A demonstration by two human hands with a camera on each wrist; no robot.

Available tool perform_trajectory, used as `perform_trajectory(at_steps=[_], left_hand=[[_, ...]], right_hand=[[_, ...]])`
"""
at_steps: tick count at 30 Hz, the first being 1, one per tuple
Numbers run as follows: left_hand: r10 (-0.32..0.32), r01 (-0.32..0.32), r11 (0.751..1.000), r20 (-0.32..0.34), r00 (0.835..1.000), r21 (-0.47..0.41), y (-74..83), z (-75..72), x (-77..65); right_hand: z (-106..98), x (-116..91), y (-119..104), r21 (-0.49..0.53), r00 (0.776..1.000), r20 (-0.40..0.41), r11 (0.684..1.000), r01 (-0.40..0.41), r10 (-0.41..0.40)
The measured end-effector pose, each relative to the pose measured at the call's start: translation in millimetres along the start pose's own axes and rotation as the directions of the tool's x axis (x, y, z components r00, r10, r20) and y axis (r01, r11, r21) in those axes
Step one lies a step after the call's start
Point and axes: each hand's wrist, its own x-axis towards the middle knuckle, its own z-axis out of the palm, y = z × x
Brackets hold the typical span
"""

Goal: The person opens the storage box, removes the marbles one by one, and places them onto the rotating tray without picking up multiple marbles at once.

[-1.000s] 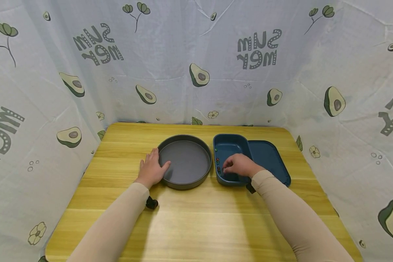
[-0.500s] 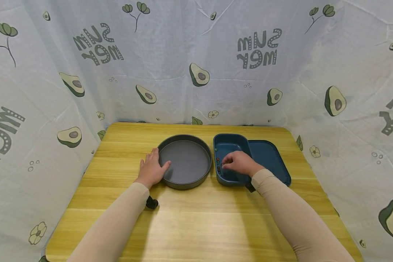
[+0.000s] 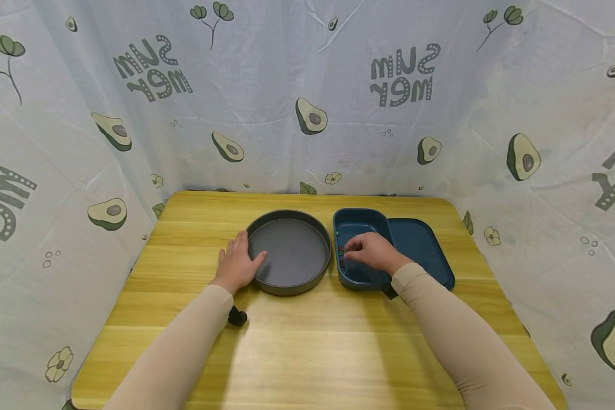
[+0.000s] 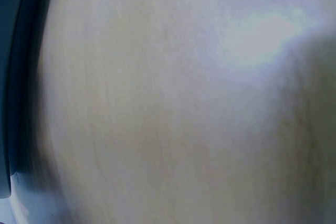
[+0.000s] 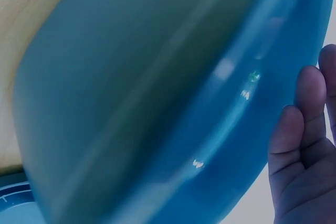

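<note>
L hand [image 3: 236, 265] open, at L rim of round grey pan [image 3: 289, 256]; light steadying touch prob. enough. Pan round, no long axis. R of it, tiny beads [image 3: 341, 264] lie in a loose row along L wall inside blue box [image 3: 361, 218]; row & box long axis run near-to-far. Single bead's axis too small to tell. R hand [image 3: 374, 250] over box, thumb & fingertips close together; can't tell if gripping a bead. Best pinch one w/ fingertips only, avoid scattering others. Blue lid [image 3: 420, 245] far R, far end leaning L.
</note>
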Motion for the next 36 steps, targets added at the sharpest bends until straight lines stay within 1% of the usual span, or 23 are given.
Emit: perform_trajectory(at_steps=[7, 19, 30, 36], left_hand=[[0.002, -0.002, 1.000, 0.003, 1.000, -0.002, 0.7, -0.5, -1.1], [0.001, -0.001, 1.000, -0.003, 1.000, -0.014, 0.0, 0.5, -0.1], [-0.004, 0.004, 1.000, -0.006, 1.000, -0.025, 1.0, 1.5, -0.7], [0.000, 0.000, 1.000, 0.004, 1.000, -0.029, 0.1, 1.3, 0.1]], right_hand=[[3.2, 1.6, -3.4, 0.037, 1.000, -0.022, 0.999, 0.005, -0.004], [7.9, 7.4, -13.7, 0.038, 0.997, -0.056, 0.998, 0.047, -0.045], [12.5, 11.1, -24.9, 0.064, 0.997, -0.060, 0.997, 0.042, -0.038], [14.5, 13.0, -30.1, 0.060, 0.997, -0.054, 0.997, 0.055, -0.052]])
